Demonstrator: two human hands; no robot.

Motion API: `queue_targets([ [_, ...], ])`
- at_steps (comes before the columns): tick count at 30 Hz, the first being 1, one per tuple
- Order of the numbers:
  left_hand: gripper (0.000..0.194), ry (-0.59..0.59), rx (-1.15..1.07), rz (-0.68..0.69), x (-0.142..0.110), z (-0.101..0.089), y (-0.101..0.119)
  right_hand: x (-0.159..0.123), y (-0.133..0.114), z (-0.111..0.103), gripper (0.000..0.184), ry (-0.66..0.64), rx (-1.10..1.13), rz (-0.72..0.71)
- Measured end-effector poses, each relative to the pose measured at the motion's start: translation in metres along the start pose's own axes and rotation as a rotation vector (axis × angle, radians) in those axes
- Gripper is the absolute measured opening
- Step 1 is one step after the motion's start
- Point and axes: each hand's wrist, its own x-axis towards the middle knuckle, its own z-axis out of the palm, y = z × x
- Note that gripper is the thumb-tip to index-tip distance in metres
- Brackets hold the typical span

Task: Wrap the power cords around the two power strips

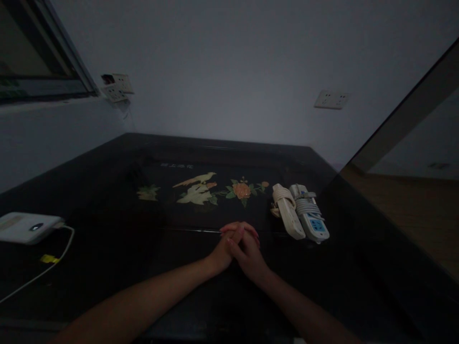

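Note:
In the middle of the dark table (118,248), my left hand (221,254) and my right hand (253,260) are clasped together. Their fingers are folded over one another, and the thumbs lie on top. No object shows between the palms, though the inside of the clasp is hidden. To the right of the hands lie two power strips, a cream one (292,220) and a white one with blue sockets (316,228). Each has its cord wound around it, and neither is touched by a hand.
At the far left a white box-like device (27,228) has a white cable (68,246) running from it, near a yellow scrap (49,259). A bird-and-flower picture (201,193) decorates the tabletop. Wall sockets (332,99) sit behind, and a window (39,52) is at upper left.

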Motion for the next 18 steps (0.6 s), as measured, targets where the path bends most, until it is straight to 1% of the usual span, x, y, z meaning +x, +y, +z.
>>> queue_targets([
  [4, 0.048, -0.006, 0.003, 0.008, 0.0004, -0.0002, -0.0003, 0.0002, 0.0001, -0.0002, 0.023, -0.003, 0.001, -0.002],
  [11, 0.044, -0.015, -0.029, -0.027, 0.0003, -0.0014, -0.0016, 0.0002, -0.0034, -0.0015, 0.025, -0.022, -0.012, 0.016],
  [18, 0.048, 0.002, -0.001, -0.026, 0.0006, -0.0003, 0.0009, 0.0001, -0.0006, -0.0017, 0.026, -0.021, -0.03, 0.017],
])
